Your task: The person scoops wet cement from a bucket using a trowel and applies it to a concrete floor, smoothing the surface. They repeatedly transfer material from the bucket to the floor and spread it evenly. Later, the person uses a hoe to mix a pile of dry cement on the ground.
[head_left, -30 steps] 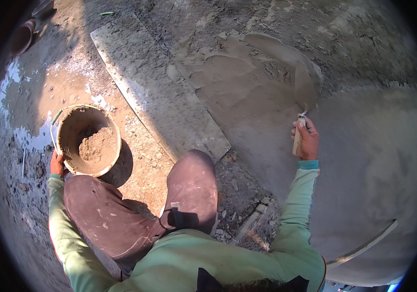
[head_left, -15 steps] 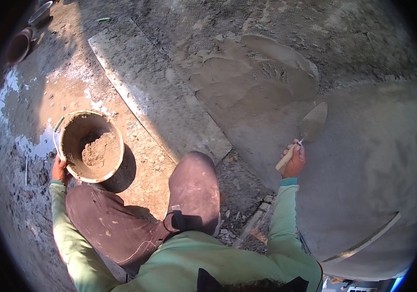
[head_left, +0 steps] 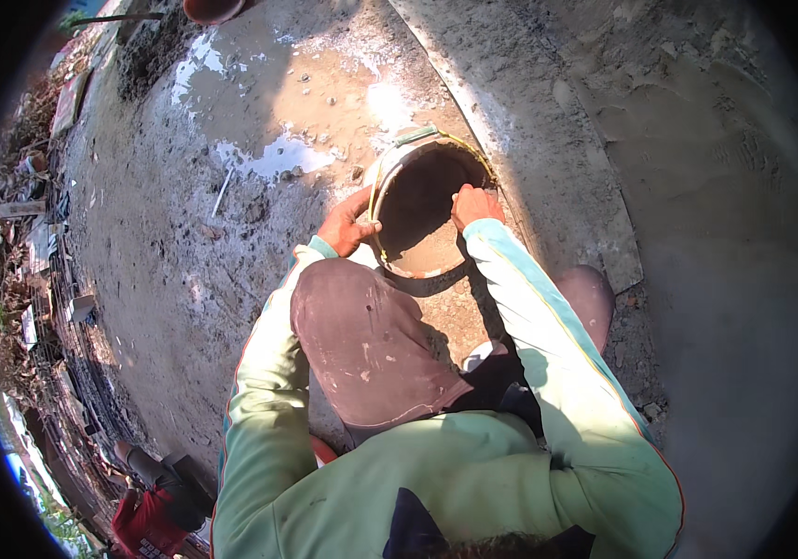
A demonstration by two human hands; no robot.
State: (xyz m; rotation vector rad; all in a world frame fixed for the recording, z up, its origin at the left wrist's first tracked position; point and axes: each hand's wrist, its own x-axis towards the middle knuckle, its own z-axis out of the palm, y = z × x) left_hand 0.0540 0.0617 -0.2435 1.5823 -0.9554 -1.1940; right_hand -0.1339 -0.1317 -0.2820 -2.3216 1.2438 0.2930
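A bucket (head_left: 425, 265) with mortar (head_left: 422, 253) low inside it tilts between my knees, its mouth facing up and toward me. My left hand (head_left: 347, 224) grips the bucket's left side, with the thumb by the rim and the wire handle (head_left: 376, 200). At the right rim my right hand (head_left: 476, 206) is closed in a fist over the opening. It held a pointed trowel half a second ago; the trowel's blade and grip are now hidden by the hand and the dark inside of the bucket.
A long dusty board (head_left: 548, 158) lies right of the bucket. Beyond it spreads smoothed wet mortar (head_left: 725, 326). A brown bowl (head_left: 212, 7) is at the far left, near puddles (head_left: 282, 154). A person in a red shirt (head_left: 149, 522) is at lower left, beside debris.
My right hand has swung left from over the mortar surface to the bucket, and the trowel has gone out of sight. The view has turned left. The bucket now tilts toward me.
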